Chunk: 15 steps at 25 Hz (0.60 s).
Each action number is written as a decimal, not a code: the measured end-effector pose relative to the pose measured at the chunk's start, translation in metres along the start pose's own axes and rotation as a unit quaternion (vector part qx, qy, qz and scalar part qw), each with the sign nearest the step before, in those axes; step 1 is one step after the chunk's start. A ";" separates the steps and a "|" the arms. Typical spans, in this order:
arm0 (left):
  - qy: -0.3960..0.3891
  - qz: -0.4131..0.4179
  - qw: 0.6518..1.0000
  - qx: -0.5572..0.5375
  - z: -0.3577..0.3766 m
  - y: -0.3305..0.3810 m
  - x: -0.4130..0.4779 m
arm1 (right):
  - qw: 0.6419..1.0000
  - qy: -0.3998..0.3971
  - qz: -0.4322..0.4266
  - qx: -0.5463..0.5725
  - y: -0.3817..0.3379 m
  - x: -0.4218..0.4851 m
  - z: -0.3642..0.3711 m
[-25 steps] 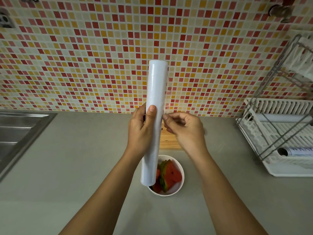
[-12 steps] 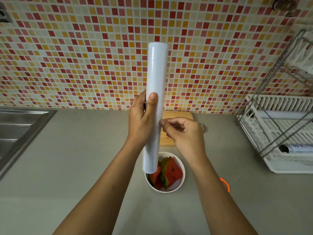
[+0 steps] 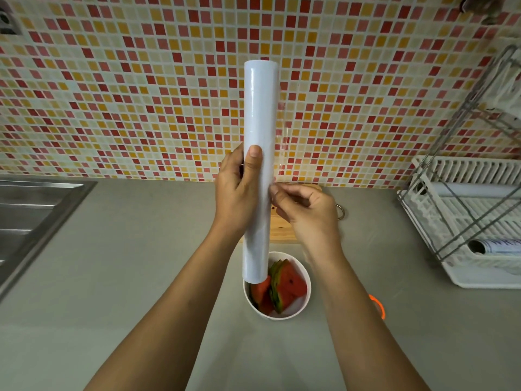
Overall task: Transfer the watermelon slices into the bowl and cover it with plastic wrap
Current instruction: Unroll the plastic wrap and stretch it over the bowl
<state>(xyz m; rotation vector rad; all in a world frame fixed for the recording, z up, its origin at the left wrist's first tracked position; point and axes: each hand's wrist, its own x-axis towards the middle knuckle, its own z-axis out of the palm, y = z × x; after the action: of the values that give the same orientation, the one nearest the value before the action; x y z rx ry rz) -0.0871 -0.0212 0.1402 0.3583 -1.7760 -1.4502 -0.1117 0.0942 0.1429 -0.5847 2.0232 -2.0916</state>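
The left hand (image 3: 236, 193) grips a long, smooth white roll of plastic wrap (image 3: 260, 114) upright above the grey bench (image 3: 141, 263), its lower end over the white bowl (image 3: 307, 299) of red, green-rinded watermelon slices (image 3: 289, 286), while the right hand (image 3: 308, 218) pinches the clear film edge at the roll's right side.

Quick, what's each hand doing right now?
Left hand: grips the plastic wrap roll, upright.
Right hand: pinches the loose film beside the roll.
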 end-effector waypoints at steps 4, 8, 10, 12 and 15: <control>-0.001 0.002 1.000 0.019 0.000 -0.004 0.001 | 0.990 0.013 -0.046 -0.130 0.005 0.004 -0.001; 0.005 -0.003 1.000 0.004 0.002 0.000 0.003 | 0.994 0.020 -0.041 -0.100 0.008 0.002 0.004; 0.002 -0.015 1.000 -0.013 0.001 0.002 0.005 | 0.997 0.000 -0.028 -0.068 0.008 -0.001 0.005; -0.001 -0.014 1.000 -0.020 -0.001 0.005 0.006 | 0.996 -0.006 -0.037 -0.084 0.008 -0.002 0.004; 0.001 -0.011 1.000 -0.008 -0.004 0.007 0.008 | 0.992 -0.012 -0.069 -0.102 0.008 0.002 -0.002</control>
<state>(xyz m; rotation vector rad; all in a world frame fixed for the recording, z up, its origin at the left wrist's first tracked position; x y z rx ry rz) -0.0878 -0.0270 0.1502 0.3726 -1.7621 -1.4784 -0.1153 0.0947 0.1355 -0.7997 2.2604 -1.9497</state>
